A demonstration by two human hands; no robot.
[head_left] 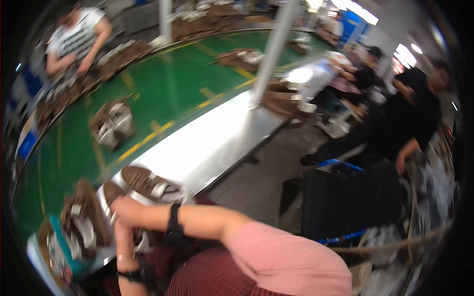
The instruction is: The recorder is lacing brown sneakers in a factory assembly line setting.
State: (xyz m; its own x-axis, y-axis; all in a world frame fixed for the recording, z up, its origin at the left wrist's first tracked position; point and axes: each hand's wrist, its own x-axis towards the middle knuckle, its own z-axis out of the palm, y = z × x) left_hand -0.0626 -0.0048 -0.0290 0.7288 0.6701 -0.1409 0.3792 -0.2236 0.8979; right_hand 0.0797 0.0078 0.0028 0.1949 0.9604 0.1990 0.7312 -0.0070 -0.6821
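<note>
On the left, brown shoes (89, 212) lie just beside the hands. Next, the middle shoe (112, 191) shows its toe just beyond the grip, at the counter's (197, 143) near left end, its long axis running near to far. The left hand (123, 231) is on its near side; the right hand (129, 211), overlapping it, seems nearer the toe. Blurred fingers: cannot tell whether either grip is closed. Rightward, another shoe (144, 181) slants far-left to near-right.
</note>
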